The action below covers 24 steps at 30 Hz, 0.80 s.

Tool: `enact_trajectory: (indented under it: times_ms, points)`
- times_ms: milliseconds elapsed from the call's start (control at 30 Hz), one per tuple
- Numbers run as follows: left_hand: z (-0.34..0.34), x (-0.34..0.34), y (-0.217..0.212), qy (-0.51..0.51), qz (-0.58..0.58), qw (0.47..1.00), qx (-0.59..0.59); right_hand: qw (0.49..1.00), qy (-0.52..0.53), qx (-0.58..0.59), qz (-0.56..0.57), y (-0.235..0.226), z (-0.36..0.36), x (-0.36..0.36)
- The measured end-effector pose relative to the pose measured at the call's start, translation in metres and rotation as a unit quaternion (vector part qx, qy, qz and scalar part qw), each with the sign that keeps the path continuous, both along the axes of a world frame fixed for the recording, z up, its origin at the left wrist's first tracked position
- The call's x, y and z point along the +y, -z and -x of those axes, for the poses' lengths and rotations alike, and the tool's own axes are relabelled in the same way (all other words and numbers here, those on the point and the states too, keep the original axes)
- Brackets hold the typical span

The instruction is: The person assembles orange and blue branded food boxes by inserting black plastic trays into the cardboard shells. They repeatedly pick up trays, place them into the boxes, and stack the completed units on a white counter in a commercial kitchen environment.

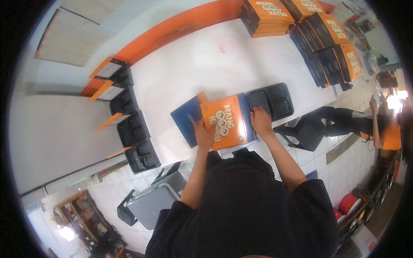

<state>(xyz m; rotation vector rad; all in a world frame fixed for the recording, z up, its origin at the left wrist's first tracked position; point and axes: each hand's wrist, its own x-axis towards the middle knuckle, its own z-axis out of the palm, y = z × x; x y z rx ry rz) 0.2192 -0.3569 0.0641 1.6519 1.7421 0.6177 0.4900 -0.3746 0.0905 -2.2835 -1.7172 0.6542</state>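
An orange and dark blue cardboard food box [226, 122] lies on the white table [193, 69] at its near edge. My left hand [204, 133] presses flat on the box's orange lid at its left side. My right hand [260, 120] grips the box's right edge, next to a black compartment tray [275, 101]. A dark blue flap [187, 116] of the box sticks out to the left.
Stacks of orange and dark boxes [322, 38] line the far right of the table. Black trays with orange lids [129, 124] stand along the left edge. A black chair [305, 131] and another person [383, 129] are to the right. A grey chair [157, 202] stands behind me.
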Motion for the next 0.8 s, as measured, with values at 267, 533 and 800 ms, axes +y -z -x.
enact_trajectory:
  times_ms: [267, 533, 800]
  points:
    - [0.001, 0.004, -0.012, -0.106, 0.018, 0.992, -0.064, 0.998, -0.043, 0.035, -0.041, -0.002, -0.024, -0.016]
    - [-0.002, 0.006, -0.016, -0.042, -0.112, 0.992, 0.043, 0.997, -0.072, 0.006, -0.014, -0.011, -0.034, -0.014]
    - [-0.035, -0.001, -0.059, 0.082, -0.210, 0.973, 0.039, 0.998, -0.056, -0.038, -0.016, 0.005, -0.025, -0.006]
